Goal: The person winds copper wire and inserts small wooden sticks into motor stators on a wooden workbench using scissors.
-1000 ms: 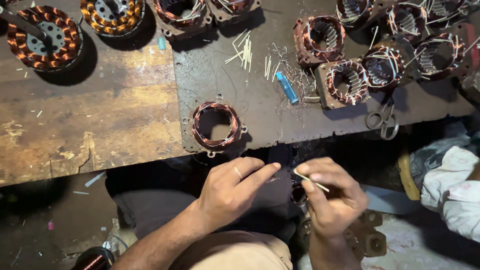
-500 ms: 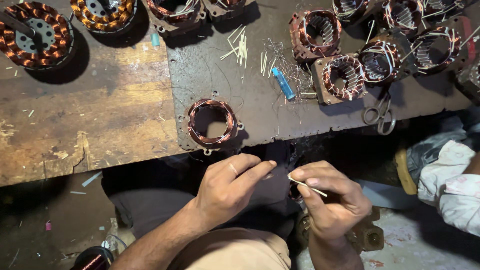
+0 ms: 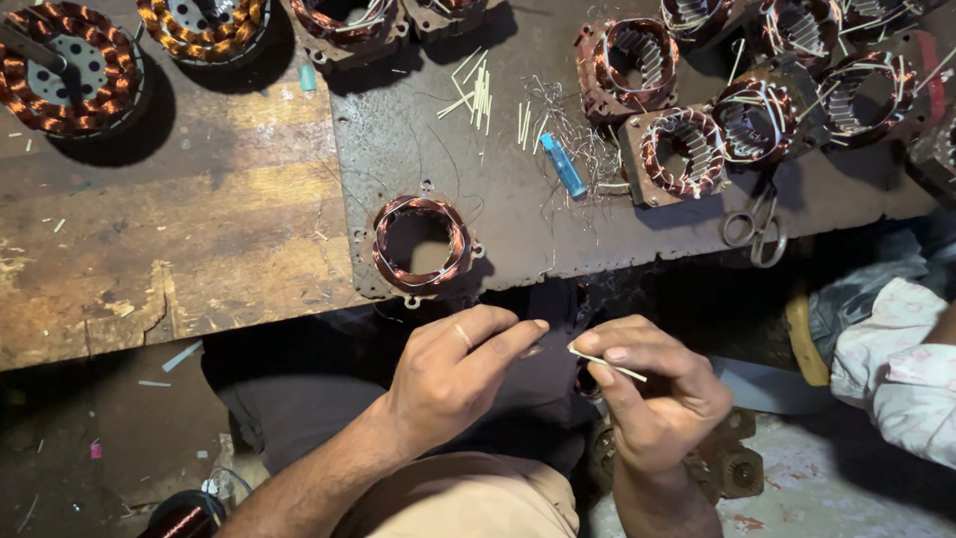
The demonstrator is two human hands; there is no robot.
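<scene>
My right hand pinches a thin pale sleeve stick between thumb and forefinger, just below the bench edge. My left hand is beside it, fingertips pinched together and pointing at the stick's left end; a fine wire may run between them but it is too thin to tell. A copper-wound stator lies on the metal plate right above both hands.
Several more wound stators crowd the bench's back and right. A blue lighter, loose pale sticks and scissors lie on the plate. A wooden benchtop is left; cloth at right; a copper wire spool below.
The view has shifted slightly; both hands stay close together below the bench edge, the right still holding the stick. No object on the bench has moved.
</scene>
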